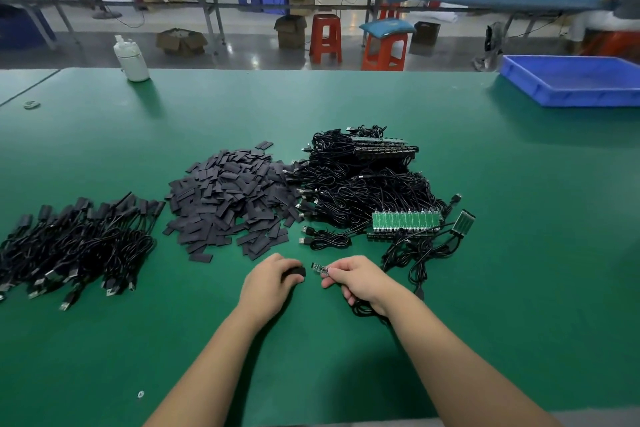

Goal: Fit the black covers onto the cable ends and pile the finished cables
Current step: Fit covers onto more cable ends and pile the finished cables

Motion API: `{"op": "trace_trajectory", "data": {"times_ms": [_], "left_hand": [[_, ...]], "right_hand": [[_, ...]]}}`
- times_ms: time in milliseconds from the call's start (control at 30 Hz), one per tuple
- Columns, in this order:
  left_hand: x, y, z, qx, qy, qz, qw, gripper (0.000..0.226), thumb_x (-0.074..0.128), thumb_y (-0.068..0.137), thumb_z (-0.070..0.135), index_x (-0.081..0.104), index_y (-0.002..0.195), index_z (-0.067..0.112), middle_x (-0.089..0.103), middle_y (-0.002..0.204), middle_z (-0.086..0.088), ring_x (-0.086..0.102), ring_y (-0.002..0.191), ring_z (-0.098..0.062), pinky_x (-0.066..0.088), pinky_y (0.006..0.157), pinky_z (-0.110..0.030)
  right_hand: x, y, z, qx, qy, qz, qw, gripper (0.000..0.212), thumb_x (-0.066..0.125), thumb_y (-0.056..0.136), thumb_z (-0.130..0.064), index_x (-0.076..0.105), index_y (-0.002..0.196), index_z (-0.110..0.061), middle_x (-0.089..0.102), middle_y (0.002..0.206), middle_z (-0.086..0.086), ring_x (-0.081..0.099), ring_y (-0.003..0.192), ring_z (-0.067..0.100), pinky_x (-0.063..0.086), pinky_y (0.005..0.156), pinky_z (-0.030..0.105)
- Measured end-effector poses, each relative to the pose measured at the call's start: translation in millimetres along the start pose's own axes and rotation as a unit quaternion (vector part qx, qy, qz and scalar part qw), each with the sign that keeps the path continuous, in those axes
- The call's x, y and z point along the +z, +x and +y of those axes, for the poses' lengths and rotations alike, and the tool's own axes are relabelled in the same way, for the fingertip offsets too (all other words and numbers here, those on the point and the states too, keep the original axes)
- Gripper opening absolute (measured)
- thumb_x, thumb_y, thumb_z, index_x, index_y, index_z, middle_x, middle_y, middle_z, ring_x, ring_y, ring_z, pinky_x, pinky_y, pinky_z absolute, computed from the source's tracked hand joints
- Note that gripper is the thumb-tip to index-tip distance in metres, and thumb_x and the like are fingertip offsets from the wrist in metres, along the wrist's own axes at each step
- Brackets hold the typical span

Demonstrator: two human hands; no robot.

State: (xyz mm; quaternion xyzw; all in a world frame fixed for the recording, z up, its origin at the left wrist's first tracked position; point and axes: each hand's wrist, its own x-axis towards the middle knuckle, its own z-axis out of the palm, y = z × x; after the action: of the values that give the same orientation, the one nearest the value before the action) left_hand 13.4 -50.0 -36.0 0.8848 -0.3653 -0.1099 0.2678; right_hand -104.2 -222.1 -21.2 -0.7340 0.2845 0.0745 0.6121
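My left hand (268,282) is curled around one black cover (294,273), fingers wrapped on it, low over the green table (346,97). My right hand (356,279) pinches a small green board end (320,269) of a cable (363,310) between thumb and fingers, board tip pointing left at the cover, a small gap between them, not touching. The rest of that cable loops under my right palm onto the mat.

Just beyond my hands: loose covers pile (232,198), center, nearest pieces close to my left knuckles. Right of it, touching it, the unfinished cable heap (363,184) with a row of green boards (405,220) at its near right edge; stray cable loops trail down near my right wrist. Finished cables pile (69,246) sits at far left, well apart from my hands.

Open mat in front of me and to the right. Blue tray (571,83) at far right edge, white bottle (131,59) at far left edge. Table's far edge beyond both.
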Motion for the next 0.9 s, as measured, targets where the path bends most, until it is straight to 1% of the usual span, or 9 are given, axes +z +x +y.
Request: {"op": "trace_trajectory", "data": {"times_ms": [67,167,233,367,467,600,733,900], "left_hand": [[0.9,-3.4,-3.5,-0.003,-0.074,0.025,0.997,0.024,0.072,0.087,0.028,0.073,0.111,0.027,0.063,0.096,0.012,0.060,0.094,-0.013,0.047,0.086,-0.030],[1.3,-7.6,-6.7,0.000,-0.139,0.041,0.989,0.022,0.076,0.084,0.022,0.076,0.107,0.025,0.067,0.095,0.012,0.062,0.092,-0.008,0.043,0.083,-0.015],[1.0,-8.2,-7.0,0.002,-0.168,0.046,0.985,0.022,0.078,0.083,0.020,0.077,0.104,0.024,0.069,0.096,0.012,0.063,0.092,-0.004,0.041,0.082,-0.009],[0.6,-9.3,-6.7,0.007,-0.188,0.043,0.981,0.021,0.078,0.083,0.020,0.078,0.102,0.027,0.071,0.096,0.016,0.063,0.092,0.002,0.043,0.085,-0.010],[2.0,-9.7,-7.2,0.007,-0.199,0.047,0.979,0.019,0.078,0.082,0.019,0.078,0.099,0.029,0.071,0.094,0.017,0.063,0.092,0.003,0.043,0.083,-0.008],[3.6,-9.4,-8.9,0.008,-0.207,0.052,0.977,0.019,0.079,0.082,0.019,0.078,0.096,0.031,0.072,0.092,0.018,0.064,0.091,0.003,0.045,0.084,-0.011],[4.6,-9.7,-9.3,0.021,-0.195,0.039,0.980,0.021,0.079,0.082,0.021,0.078,0.101,0.031,0.072,0.094,0.018,0.064,0.092,0.002,0.046,0.084,-0.014],[3.8,-9.6,-8.4,0.024,-0.199,0.039,0.979,0.023,0.079,0.081,0.021,0.078,0.102,0.031,0.072,0.094,0.019,0.063,0.092,0.004,0.043,0.082,-0.008]], "right_hand": [[0.5,0.7,3.1,-0.007,0.000,0.001,1.000,0.014,0.055,0.102,-0.020,0.069,0.105,-0.017,0.076,0.091,-0.004,0.049,0.048,0.005,0.046,0.048,0.021],[-0.2,1.3,5.4,-0.014,0.001,-0.009,1.000,0.014,0.055,0.102,-0.017,0.068,0.104,-0.018,0.072,0.085,-0.004,0.051,0.048,0.004,0.048,0.048,0.021],[-0.5,1.8,6.1,-0.018,0.000,-0.017,1.000,0.016,0.054,0.102,-0.016,0.069,0.101,-0.018,0.069,0.083,-0.004,0.051,0.048,0.004,0.048,0.049,0.021],[-1.3,3.2,7.9,-0.020,-0.006,-0.020,1.000,0.018,0.053,0.103,-0.017,0.070,0.099,-0.018,0.068,0.081,-0.005,0.053,0.049,0.005,0.049,0.049,0.021],[-1.2,4.2,8.5,-0.020,-0.010,-0.021,1.000,0.018,0.054,0.102,-0.018,0.071,0.098,-0.021,0.069,0.079,-0.007,0.054,0.050,0.006,0.049,0.050,0.021],[0.4,4.1,9.0,-0.023,-0.025,-0.017,0.999,0.019,0.054,0.102,-0.019,0.071,0.096,-0.023,0.069,0.074,-0.009,0.055,0.049,0.007,0.049,0.049,0.021],[1.2,3.4,8.5,-0.020,-0.022,-0.015,0.999,0.019,0.054,0.102,-0.019,0.070,0.095,-0.024,0.067,0.073,-0.009,0.056,0.048,0.007,0.049,0.050,0.021],[1.6,2.6,7.8,-0.018,-0.016,-0.017,1.000,0.018,0.054,0.102,-0.019,0.070,0.095,-0.022,0.066,0.070,-0.008,0.056,0.047,0.008,0.050,0.049,0.022]]}}
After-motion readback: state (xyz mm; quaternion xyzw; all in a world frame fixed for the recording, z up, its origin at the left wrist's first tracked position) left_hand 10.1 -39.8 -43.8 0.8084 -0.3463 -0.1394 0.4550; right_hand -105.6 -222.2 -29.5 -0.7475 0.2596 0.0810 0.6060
